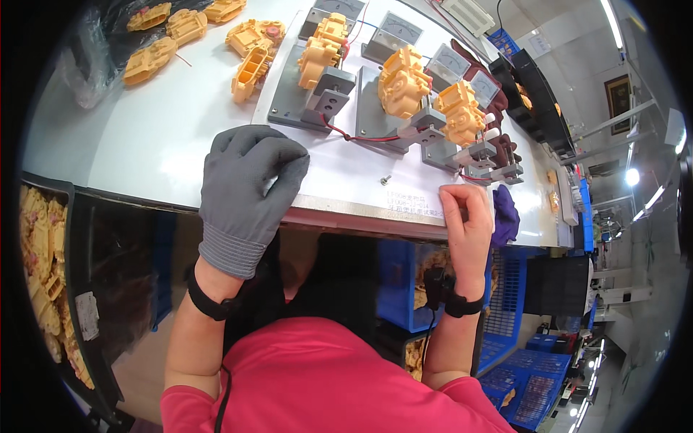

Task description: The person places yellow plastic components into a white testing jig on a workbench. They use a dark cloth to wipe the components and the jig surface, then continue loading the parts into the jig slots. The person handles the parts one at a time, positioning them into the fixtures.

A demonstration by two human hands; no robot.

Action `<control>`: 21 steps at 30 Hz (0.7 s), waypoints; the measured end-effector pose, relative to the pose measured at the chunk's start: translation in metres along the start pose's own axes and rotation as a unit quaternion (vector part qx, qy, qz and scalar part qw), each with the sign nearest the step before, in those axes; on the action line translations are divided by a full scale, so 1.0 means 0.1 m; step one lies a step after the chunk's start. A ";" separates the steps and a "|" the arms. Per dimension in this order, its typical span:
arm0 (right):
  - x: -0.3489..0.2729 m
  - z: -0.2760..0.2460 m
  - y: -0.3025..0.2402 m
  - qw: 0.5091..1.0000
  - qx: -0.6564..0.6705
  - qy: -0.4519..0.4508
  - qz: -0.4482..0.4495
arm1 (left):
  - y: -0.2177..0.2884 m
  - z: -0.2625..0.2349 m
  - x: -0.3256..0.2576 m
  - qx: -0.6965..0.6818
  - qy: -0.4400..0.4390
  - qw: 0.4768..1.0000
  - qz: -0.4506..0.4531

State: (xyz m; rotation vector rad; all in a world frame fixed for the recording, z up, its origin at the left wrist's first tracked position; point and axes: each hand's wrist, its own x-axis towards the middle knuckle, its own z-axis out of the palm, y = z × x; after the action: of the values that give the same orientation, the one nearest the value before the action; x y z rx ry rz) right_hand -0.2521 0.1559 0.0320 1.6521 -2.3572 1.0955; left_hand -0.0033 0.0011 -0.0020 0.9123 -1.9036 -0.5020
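Note:
My left hand (249, 177), in a grey knitted glove, is over the table's front edge, left of the test fixtures. Its fingers are curled with the thumb against the index finger, and whatever they might hold is hidden. Bare, my right hand (468, 216) rests at the front edge of the white board (346, 184), closed in a loose pinch; nothing shows clearly between its fingertips. Ahead of both hands stand grey metal fixtures (299, 94) bearing yellow plastic housings (403, 83), with red and black wires (361, 137). A small screw-like metal piece (385, 180) is on the board between my hands.
Analog meters (398, 30) stand behind the fixtures. Loose yellow housings (150, 60) lie at the far left beside black plastic film (83, 65). Purple cloth (505, 215) lies right of my right hand. Under the table are a black bin (65, 191) of yellow parts and blue crates (397, 289).

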 end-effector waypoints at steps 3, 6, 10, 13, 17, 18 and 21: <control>-0.01 0.02 0.01 1.000 -0.006 0.007 -0.020 | -0.01 -0.01 -0.01 0.005 0.001 1.000 -0.001; 0.00 0.00 0.00 1.000 -0.003 0.004 -0.013 | 0.00 0.00 0.00 0.007 0.002 1.000 0.000; 0.00 -0.01 -0.01 1.000 -0.002 -0.001 -0.012 | 0.01 -0.01 0.00 0.008 0.000 1.000 0.001; 0.01 -0.02 -0.03 1.000 -0.007 -0.006 -0.017 | 0.01 -0.01 0.00 0.004 -0.003 1.000 -0.003; 0.01 -0.02 -0.02 1.000 -0.016 -0.006 -0.025 | 0.01 -0.01 0.00 -0.001 -0.006 1.000 -0.002; 0.01 -0.02 -0.01 0.999 -0.018 -0.006 -0.027 | 0.00 -0.01 0.00 0.002 -0.006 1.000 -0.001; 0.03 -0.01 0.00 0.999 -0.021 -0.004 -0.027 | 0.01 -0.02 0.00 0.004 -0.004 1.000 -0.005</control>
State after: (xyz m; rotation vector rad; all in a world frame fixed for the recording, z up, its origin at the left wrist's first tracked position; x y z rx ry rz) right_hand -0.2536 0.1539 0.0344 1.6987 -2.3084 1.0259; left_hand -0.0022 0.0021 -0.0006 0.9264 -1.9096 -0.5053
